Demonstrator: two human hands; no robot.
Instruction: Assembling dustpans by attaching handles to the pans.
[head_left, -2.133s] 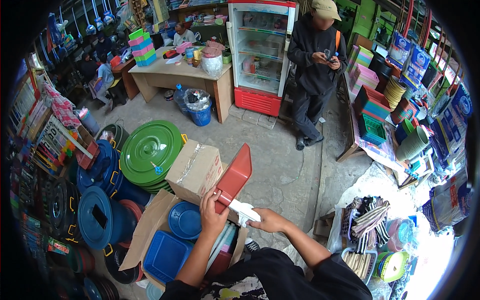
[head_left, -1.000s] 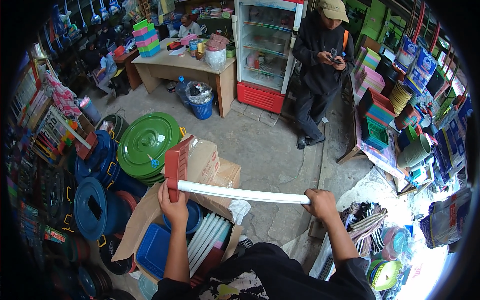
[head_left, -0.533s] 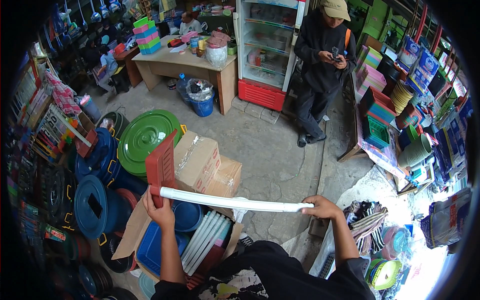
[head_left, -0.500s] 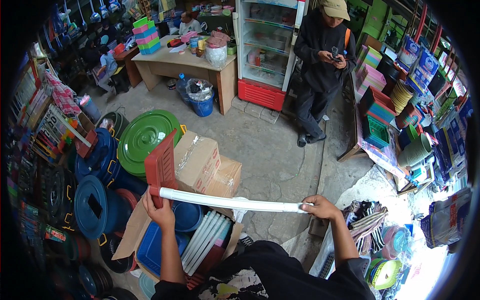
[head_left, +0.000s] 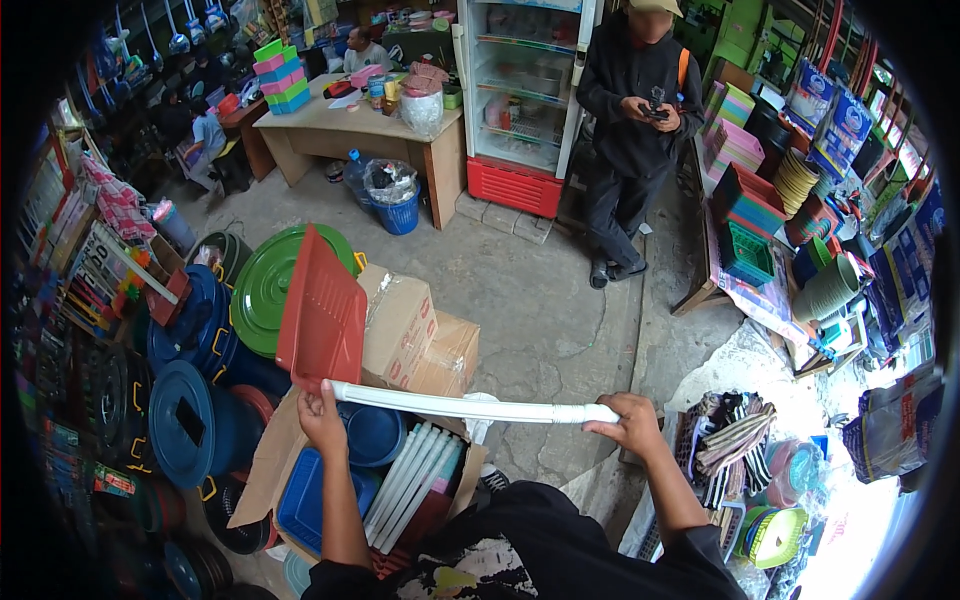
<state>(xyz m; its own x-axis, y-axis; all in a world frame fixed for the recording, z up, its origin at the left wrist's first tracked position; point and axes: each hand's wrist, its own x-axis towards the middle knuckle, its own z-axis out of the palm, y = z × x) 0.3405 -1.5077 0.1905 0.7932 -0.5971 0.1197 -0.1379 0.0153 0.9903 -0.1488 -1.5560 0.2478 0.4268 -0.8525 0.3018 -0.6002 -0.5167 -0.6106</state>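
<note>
A red dustpan [head_left: 325, 310] is held up above the far left side of the open carton [head_left: 262, 482]. Its scoop is broad and tilted upright, faintly ridged inside, and joins a long white handle [head_left: 470, 407] with a ringed collar toward its outer end. The handle crosses over the far edge of the open carton and runs out to its right, looking slightly bowed in this wide view. The left hand [head_left: 322, 425] pinches the red base where the handle enters; some of its fingers are hidden behind. The right hand [head_left: 630, 422], well right of the open carton, is curled around the handle's outer end and covers its tip.

The scoop blocks part of a green lid [head_left: 262, 300] beyond the open carton. Inside the open carton, white tubes [head_left: 408, 485] and a blue basket [head_left: 308, 500] show; the left forearm partly covers the basket.
</note>
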